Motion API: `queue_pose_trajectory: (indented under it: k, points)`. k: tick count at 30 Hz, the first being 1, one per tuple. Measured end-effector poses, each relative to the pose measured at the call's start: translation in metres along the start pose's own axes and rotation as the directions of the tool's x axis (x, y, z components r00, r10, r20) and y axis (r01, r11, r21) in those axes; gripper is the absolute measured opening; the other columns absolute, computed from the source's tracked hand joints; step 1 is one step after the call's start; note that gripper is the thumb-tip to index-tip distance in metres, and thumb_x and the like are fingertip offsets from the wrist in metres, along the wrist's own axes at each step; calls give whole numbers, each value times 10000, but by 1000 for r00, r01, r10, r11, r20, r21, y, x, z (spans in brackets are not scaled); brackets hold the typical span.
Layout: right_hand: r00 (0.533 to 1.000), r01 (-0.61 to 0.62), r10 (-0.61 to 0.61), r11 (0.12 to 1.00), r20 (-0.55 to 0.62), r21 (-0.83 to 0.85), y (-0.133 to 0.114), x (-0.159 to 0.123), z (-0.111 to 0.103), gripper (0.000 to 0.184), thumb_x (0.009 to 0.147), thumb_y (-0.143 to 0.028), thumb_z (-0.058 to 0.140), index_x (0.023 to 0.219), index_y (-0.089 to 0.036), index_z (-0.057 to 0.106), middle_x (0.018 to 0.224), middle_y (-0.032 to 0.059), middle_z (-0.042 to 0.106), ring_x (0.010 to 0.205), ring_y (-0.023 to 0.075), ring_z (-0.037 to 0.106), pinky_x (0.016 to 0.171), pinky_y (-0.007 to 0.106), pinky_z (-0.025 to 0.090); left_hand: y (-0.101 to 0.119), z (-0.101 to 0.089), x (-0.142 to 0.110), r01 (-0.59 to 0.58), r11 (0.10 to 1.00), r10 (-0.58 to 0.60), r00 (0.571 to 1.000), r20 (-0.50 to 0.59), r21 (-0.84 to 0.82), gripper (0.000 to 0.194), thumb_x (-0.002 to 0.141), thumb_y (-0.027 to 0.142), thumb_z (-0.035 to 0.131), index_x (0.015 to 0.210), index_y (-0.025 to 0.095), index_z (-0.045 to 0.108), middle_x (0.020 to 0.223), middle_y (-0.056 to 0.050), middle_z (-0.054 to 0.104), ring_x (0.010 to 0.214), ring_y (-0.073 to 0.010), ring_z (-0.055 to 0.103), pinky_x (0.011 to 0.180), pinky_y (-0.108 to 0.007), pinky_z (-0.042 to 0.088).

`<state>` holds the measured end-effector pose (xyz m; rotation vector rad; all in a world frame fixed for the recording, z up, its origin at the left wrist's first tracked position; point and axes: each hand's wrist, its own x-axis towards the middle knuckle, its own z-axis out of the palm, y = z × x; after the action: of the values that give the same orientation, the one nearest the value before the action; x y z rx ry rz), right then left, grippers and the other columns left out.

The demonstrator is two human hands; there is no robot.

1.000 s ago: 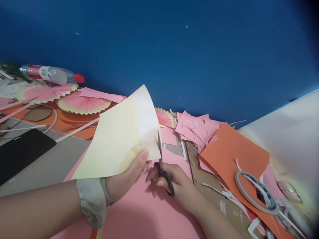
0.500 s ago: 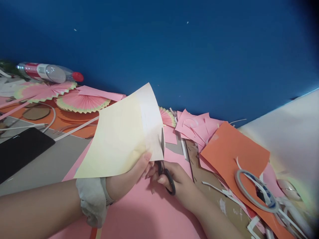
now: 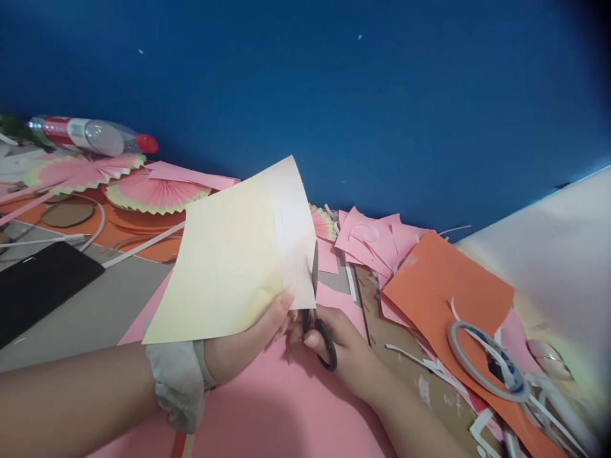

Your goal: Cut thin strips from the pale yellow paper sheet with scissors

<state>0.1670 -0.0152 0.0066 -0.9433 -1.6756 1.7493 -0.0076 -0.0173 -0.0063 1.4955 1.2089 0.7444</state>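
My left hand (image 3: 255, 337) grips the lower edge of a pale yellow paper sheet (image 3: 229, 254), thumb on its near face. The sheet stands up and bows, with a whiter band along its right side. In my right hand (image 3: 346, 353) are black-handled scissors (image 3: 327, 346), my thumb and fingers around the handles. The scissors point upward, one blade showing along the sheet's right edge; the other blade is hidden behind the paper. My two hands are close together near the sheet's lower right corner. A large pink sheet (image 3: 267, 407) lies beneath them.
Pleated pink paper fans (image 3: 157, 189) and a plastic bottle (image 3: 90, 135) lie at the back left, a black phone-like slab (image 3: 48, 286) nearer. On the right are pink scraps (image 3: 365, 238), orange paper (image 3: 453, 286), a tape roll (image 3: 453, 337) and a mouse (image 3: 548, 357). Behind rises a blue wall (image 3: 305, 95).
The sheet's top corner has shifted slightly right and up, and the sheet's angle has changed a little. Both hands keep their hold. The whole view has shifted slightly.
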Motion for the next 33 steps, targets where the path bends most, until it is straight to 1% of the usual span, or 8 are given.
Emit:
queue_pose_trajectory:
  k: [4,9,16,20,24,27,30,33]
  points:
    - [1000,17,-17,1000,0,-3,0,0,0,407,814,-523,511,874,-134,616,844,61,639,696,161,569,677,276,456,0,1,1,30,1000,-29,1000,-9,11,508,881,560,286,545,205,424,592,25,498,668,-147,535,727,-289,397]
    - [1000,23,-23,1000,4,12,0,0,2,422,801,-536,509,872,-134,617,850,66,643,740,173,571,693,278,458,-1,2,2,23,999,-23,1000,18,29,548,887,567,246,511,192,383,551,31,456,615,-137,514,792,-308,376]
    - [1000,22,-22,1000,9,13,-2,1,2,404,819,-521,496,885,-139,611,857,66,641,771,179,575,712,277,451,0,2,2,-42,999,41,998,44,21,551,915,518,238,505,185,393,537,39,454,602,-114,503,810,-280,369]
    - [999,35,-34,999,8,-11,-3,1,2,420,821,-539,480,881,-144,608,854,58,631,758,170,557,703,266,435,1,2,2,-77,997,78,991,108,-13,558,924,502,217,510,187,420,538,38,453,600,-110,499,806,-269,380]
    - [999,44,-45,998,-9,-46,-4,1,2,402,830,-529,478,859,-149,606,848,43,617,732,154,533,679,247,425,-2,3,2,-21,1000,22,993,117,-9,554,915,517,221,516,189,420,543,32,451,585,-118,488,787,-275,404]
    - [1000,26,-26,999,-3,-46,-4,1,1,406,828,-537,473,833,-150,596,799,36,606,722,159,526,691,257,421,-5,5,1,19,997,-10,991,130,-68,541,911,518,230,529,198,440,541,27,446,579,-128,481,748,-271,434]
    - [999,22,-23,998,-25,-66,-2,1,0,410,824,-549,472,762,-157,573,732,22,579,696,157,519,663,250,420,-5,6,0,23,993,-9,993,119,-113,496,910,486,280,558,205,489,567,23,500,619,-131,514,767,-251,451]
    - [998,22,-27,996,-50,-91,-1,0,0,391,828,-537,481,744,-163,559,719,15,564,682,151,506,654,247,420,-5,4,-1,-5,994,15,995,97,-109,435,909,456,319,617,213,532,669,15,596,737,-137,566,823,-232,448]
